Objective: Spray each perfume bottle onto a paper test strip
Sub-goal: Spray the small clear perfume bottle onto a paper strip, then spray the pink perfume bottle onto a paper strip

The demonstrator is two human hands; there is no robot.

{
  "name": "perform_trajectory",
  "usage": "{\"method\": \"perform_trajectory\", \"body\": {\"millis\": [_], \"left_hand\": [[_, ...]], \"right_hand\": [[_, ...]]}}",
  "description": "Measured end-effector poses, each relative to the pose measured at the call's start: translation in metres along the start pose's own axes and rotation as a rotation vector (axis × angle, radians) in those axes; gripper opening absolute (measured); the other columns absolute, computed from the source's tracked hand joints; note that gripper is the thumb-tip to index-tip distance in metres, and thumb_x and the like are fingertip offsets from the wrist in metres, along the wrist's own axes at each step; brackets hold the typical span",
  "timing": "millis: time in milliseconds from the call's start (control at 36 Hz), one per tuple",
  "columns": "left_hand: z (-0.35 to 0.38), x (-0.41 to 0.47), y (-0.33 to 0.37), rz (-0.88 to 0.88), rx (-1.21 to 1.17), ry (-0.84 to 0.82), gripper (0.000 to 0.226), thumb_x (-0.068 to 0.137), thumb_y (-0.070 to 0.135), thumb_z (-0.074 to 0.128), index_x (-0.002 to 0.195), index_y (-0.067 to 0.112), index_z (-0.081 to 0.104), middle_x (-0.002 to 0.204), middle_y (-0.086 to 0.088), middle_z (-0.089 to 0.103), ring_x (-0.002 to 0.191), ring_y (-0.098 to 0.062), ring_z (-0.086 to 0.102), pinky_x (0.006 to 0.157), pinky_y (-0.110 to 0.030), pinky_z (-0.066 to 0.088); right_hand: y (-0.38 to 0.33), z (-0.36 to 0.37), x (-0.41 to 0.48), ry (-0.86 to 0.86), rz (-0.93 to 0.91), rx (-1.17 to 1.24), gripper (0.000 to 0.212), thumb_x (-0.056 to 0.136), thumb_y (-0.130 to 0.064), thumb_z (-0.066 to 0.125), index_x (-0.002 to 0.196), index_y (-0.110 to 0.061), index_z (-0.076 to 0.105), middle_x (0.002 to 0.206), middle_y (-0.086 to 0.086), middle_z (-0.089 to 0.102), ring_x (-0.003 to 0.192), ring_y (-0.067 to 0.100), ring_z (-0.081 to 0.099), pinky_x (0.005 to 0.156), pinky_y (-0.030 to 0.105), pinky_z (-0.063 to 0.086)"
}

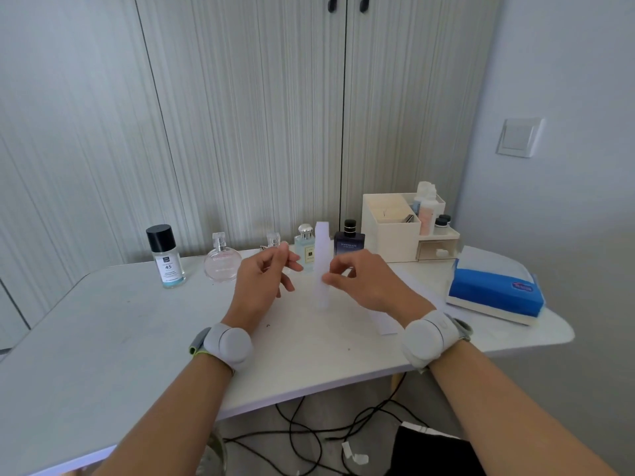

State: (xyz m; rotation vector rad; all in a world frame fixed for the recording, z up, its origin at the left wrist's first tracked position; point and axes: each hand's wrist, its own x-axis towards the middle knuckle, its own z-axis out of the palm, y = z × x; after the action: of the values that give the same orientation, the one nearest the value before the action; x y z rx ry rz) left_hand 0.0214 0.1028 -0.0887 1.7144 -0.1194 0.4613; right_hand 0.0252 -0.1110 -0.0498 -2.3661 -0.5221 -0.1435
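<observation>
My right hand (pixel 364 280) pinches a white paper test strip (pixel 322 249) and holds it upright above the table (pixel 103 338). My left hand (pixel 263 283) hovers just left of the strip, fingers loosely apart, with nothing visible in it. Along the back stand a black-capped bottle marked 45 (pixel 167 257), a round pink bottle (pixel 221 264), a small clear bottle (pixel 274 239) partly hidden by my left fingers, a pale blue bottle with a silver cap (pixel 305 243) and a dark blue bottle with a black cap (pixel 349 240).
A white desk organiser (pixel 391 231) with small containers stands at the back right. A blue tissue pack (pixel 494 292) lies on the right edge. A white sheet (pixel 388 321) lies under my right wrist. Black cables (pixel 309 431) run on the floor below the front edge.
</observation>
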Motion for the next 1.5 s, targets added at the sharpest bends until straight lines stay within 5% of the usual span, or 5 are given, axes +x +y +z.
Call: {"method": "perform_trajectory", "body": {"millis": [194,556,861,1139,1500], "left_hand": [[0.001,0.002,0.001,-0.032,-0.007,0.045,0.045,0.116,0.04,0.045,0.088,0.011,0.067,0.09,-0.003,0.081,0.058,-0.019,0.066,0.051,-0.027,0.044],[0.001,0.002,0.002,-0.034,-0.004,0.039,0.045,0.116,0.041,0.044,0.085,0.015,0.066,0.09,-0.002,0.081,0.058,-0.017,0.066,0.052,-0.027,0.043],[0.001,0.001,0.003,-0.04,-0.01,0.033,0.045,0.115,0.039,0.046,0.082,0.016,0.066,0.089,-0.003,0.081,0.057,-0.018,0.065,0.052,-0.028,0.041],[0.001,0.0,0.004,-0.047,-0.023,0.027,0.045,0.115,0.04,0.047,0.082,0.015,0.066,0.089,-0.003,0.081,0.057,-0.018,0.065,0.052,-0.027,0.041],[0.0,0.0,0.005,-0.038,-0.013,0.027,0.045,0.115,0.039,0.047,0.082,0.015,0.067,0.087,-0.002,0.08,0.057,-0.017,0.065,0.051,-0.026,0.042]], "right_hand": [[0.004,0.004,-0.002,-0.11,0.1,-0.181,0.016,0.093,-0.034,0.077,0.099,-0.02,0.076,0.108,-0.004,0.074,0.096,0.015,0.066,0.084,0.027,0.047],[0.002,0.008,-0.006,-0.163,0.142,-0.191,0.013,0.083,-0.036,0.086,0.088,-0.027,0.078,0.096,-0.01,0.073,0.087,0.008,0.065,0.08,0.023,0.048],[0.002,0.008,-0.008,-0.147,0.173,-0.15,0.04,0.079,-0.039,0.089,0.112,-0.023,0.071,0.101,-0.006,0.07,0.096,0.013,0.065,0.09,0.03,0.052],[0.034,-0.017,-0.005,0.341,0.239,-0.351,0.022,0.097,-0.033,0.071,0.117,-0.026,0.067,0.106,-0.001,0.072,0.098,0.021,0.068,0.09,0.04,0.058],[0.056,-0.043,-0.019,0.286,0.508,-0.66,0.028,0.097,-0.02,0.071,0.124,-0.014,0.064,0.119,0.011,0.066,0.109,0.03,0.065,0.087,0.039,0.053]]}}
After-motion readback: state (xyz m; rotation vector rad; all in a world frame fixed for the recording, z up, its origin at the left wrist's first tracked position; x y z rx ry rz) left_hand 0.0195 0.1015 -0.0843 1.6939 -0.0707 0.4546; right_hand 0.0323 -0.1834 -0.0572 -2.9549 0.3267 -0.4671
